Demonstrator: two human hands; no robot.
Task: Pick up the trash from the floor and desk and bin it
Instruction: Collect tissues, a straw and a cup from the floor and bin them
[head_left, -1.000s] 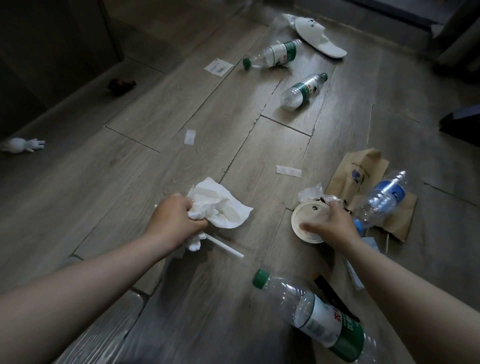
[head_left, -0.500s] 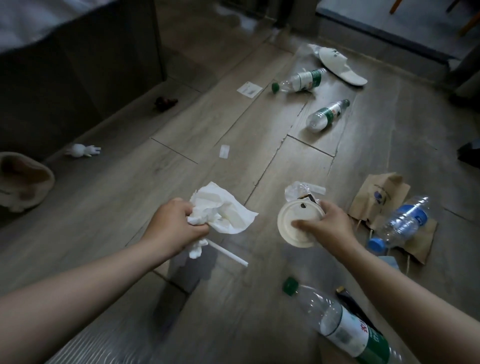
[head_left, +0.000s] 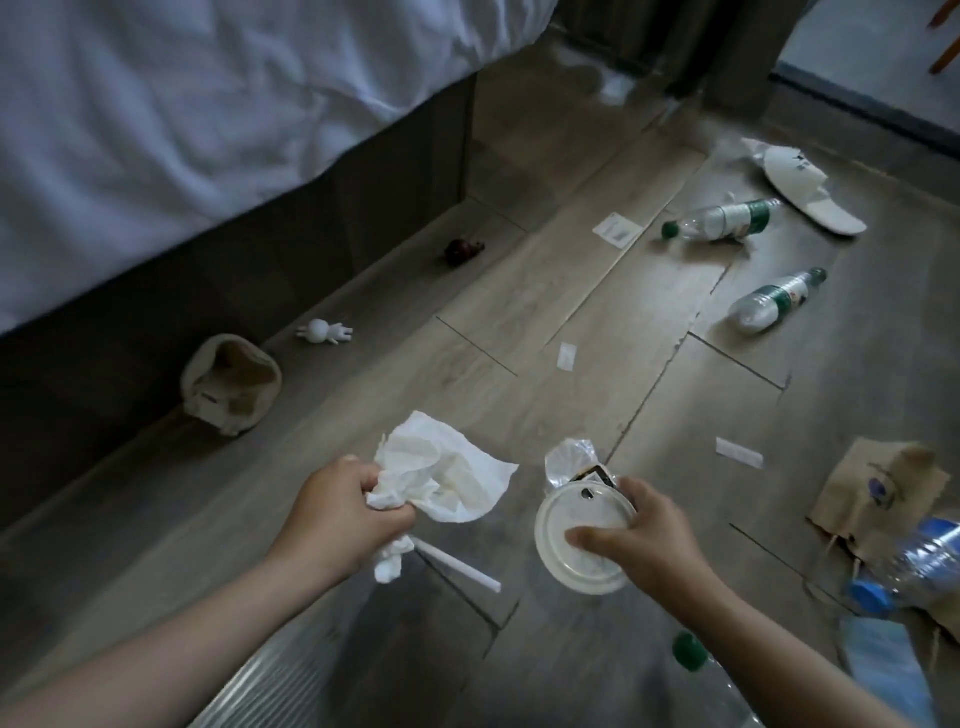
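— Where do we have our arms?
— Both are bare and stretched forward. Our left forearm (head_left: 156, 639) comes in from the near left and our right forearm (head_left: 769, 639) from the near right, and they draw closer toward the middle.
— And our left grip?
— Our left grip (head_left: 337, 512) is a fist, back of the hand up, fingers curled round a crumpled tissue (head_left: 452, 478).
— Our right grip?
— Our right grip (head_left: 644, 540) holds a round white lid (head_left: 558, 519). The thumb (head_left: 587, 538) lies across its face, and the fingers wrap its far rim. The two grips are near each other, not touching.
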